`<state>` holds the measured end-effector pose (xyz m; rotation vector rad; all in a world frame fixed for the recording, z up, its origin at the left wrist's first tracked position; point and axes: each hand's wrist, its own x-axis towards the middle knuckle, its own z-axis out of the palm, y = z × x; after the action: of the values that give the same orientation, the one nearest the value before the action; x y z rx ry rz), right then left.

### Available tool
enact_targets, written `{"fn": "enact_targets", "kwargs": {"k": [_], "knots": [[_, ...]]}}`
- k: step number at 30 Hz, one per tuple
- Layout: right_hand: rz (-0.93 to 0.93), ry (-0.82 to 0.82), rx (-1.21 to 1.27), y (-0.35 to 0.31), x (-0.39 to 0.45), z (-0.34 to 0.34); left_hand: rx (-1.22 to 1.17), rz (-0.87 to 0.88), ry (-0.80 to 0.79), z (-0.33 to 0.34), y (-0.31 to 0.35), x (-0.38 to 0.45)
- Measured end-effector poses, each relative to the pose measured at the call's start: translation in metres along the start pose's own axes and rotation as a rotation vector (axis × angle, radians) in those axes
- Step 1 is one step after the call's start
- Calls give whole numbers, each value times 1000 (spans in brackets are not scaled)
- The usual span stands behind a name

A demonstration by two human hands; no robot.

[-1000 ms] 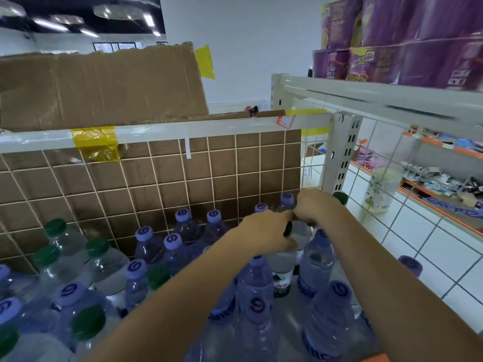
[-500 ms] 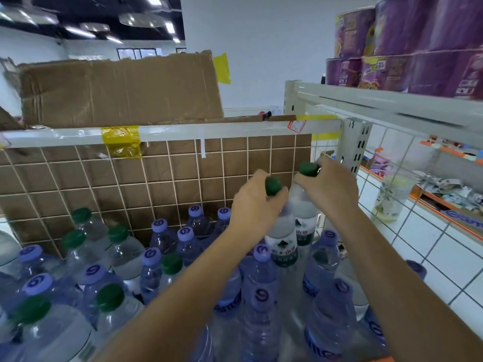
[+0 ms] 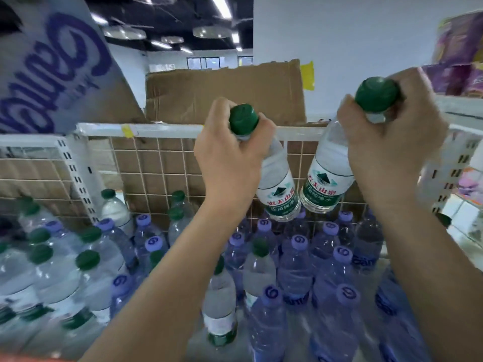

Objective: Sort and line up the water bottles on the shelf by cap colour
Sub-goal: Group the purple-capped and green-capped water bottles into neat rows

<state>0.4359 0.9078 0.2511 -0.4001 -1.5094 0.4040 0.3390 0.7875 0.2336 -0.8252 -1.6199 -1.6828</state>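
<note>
My left hand grips the neck of a clear green-capped bottle, held up in the air and tilted. My right hand grips a second green-capped bottle by its neck, also lifted, its base close to the first one's. Below them the shelf holds many standing bottles: purple-capped ones fill the middle and right, green-capped ones crowd the left. A few green-capped bottles stand among the purple-capped ones.
A white wire grid backed by cardboard closes the shelf's rear. A white slotted upright stands at left, another at right. A cardboard box sits on top behind. Purple packs fill the upper right shelf.
Both hands have lifted their green-capped bottles higher, clear of the standing bottles, and drawn them toward me. The view has swung left, showing more green-capped bottles.
</note>
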Motion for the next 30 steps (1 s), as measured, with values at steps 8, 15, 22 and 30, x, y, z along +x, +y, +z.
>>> {"fn": "enact_targets", "kwargs": {"k": [8, 15, 22, 30], "knots": [[-62, 20, 205, -99, -71, 82, 109, 41, 143, -136, -41, 36], [-108, 50, 320, -201, -130, 153, 141, 135, 220, -271, -82, 87], [-114, -51, 346, -279, -172, 227, 318, 158, 241, -372, -140, 138], [-58, -180, 384, -322, -202, 310, 529, 77, 250, -422, -219, 172]]}}
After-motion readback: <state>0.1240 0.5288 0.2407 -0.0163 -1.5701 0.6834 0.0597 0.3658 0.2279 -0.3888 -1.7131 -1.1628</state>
